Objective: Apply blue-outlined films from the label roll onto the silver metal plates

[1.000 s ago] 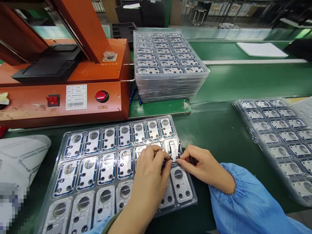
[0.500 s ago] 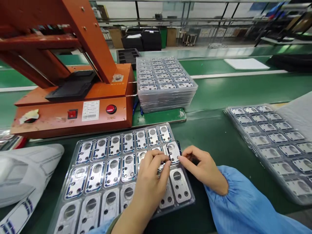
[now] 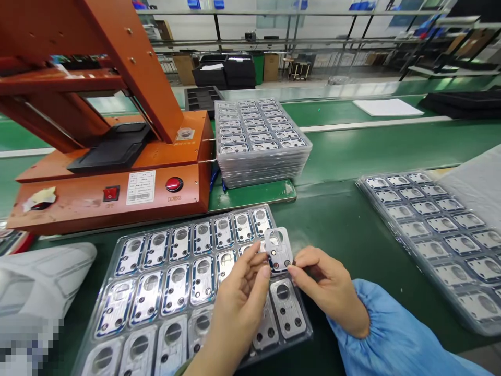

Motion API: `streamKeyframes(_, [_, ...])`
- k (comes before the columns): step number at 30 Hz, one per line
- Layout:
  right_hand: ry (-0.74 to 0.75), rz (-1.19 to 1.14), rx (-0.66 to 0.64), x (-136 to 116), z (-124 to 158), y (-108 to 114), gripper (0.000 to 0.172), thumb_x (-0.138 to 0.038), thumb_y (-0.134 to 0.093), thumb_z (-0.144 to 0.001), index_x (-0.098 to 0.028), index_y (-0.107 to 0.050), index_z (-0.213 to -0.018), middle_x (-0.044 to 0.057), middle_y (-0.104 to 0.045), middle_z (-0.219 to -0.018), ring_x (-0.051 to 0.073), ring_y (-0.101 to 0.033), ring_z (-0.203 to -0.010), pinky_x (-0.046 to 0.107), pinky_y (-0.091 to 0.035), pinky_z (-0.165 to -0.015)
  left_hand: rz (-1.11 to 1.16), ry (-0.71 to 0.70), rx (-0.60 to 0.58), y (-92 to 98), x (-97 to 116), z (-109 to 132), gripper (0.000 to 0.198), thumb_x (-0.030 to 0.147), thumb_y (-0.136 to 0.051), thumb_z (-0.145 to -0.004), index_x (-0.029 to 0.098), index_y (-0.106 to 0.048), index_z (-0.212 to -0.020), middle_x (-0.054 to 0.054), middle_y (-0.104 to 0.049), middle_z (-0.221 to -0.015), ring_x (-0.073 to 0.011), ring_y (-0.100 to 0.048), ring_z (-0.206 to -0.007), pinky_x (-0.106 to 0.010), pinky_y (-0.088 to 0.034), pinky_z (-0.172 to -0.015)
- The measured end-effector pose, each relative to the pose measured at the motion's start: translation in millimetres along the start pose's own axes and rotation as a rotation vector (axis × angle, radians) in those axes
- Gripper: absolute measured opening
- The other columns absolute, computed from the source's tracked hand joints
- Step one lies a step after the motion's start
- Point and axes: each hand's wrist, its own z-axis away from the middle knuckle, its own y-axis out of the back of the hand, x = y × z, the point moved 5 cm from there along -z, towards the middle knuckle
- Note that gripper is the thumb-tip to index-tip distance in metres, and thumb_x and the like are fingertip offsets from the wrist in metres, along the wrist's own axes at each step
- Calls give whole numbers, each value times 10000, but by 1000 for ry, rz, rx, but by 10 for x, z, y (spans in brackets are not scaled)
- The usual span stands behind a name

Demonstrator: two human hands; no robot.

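Observation:
A silver rectangular metal plate (image 3: 279, 248) with one large round hole and small dark round parts is raised and tilted over the right end of a clear plastic tray (image 3: 105, 279). My right hand (image 3: 331, 287) pinches its lower right edge between thumb and fingers. On the plate's left side, the curled fingers and thumb of my left hand (image 3: 240, 308) close against the edge. Rows of similar plates lie in the tray's pockets, some with blue edging showing. My left hand and wrist hide several pockets in the lower middle.
An orange press machine (image 3: 172, 206) stands behind the tray at left. Beside it rises a stack of filled clear trays (image 3: 262, 162). Another filled tray (image 3: 426, 230) lies at right. A white plastic bag (image 3: 50, 277) sits at the left edge.
The metal plate has come up from near the tray's surface and now tilts toward me. My left fingers have shifted from over the pockets to the plate's left edge. The view has shifted slightly.

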Motion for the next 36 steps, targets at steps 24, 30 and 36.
streamKeyframes(24, [180, 136, -96, -120, 7, -112, 121, -95, -577, -875, -215, -562, -874, 8, -612, -769, 158, -587, -704, 282, -472, -651, -43, 8, 1, 11, -14, -5, 228, 258, -559, -836, 198, -601, -1052, 11, -668, -756, -130, -658, -697, -228, -545, -670])
streamKeyframes(30, [174, 101, -91, -123, 22, -80, 134, -83, -582, -865, -213, -553, -869, 4, -598, -769, 152, -576, -701, 272, -463, -644, 2, -4, 6, 5, 25, -4, 233, 273, -578, -830, 212, -596, -1054, 16, -661, -746, -116, -634, -642, -205, -525, -597])
streamKeyframes(36, [164, 95, -141, -114, 20, -109, 123, -91, -572, -875, -211, -549, -857, 5, -586, -766, 151, -566, -693, 273, -450, -637, -47, 21, 39, 33, 94, 17, 99, 276, -571, -831, 208, -620, -884, 17, -649, -727, -113, -611, -634, -200, -485, -590])
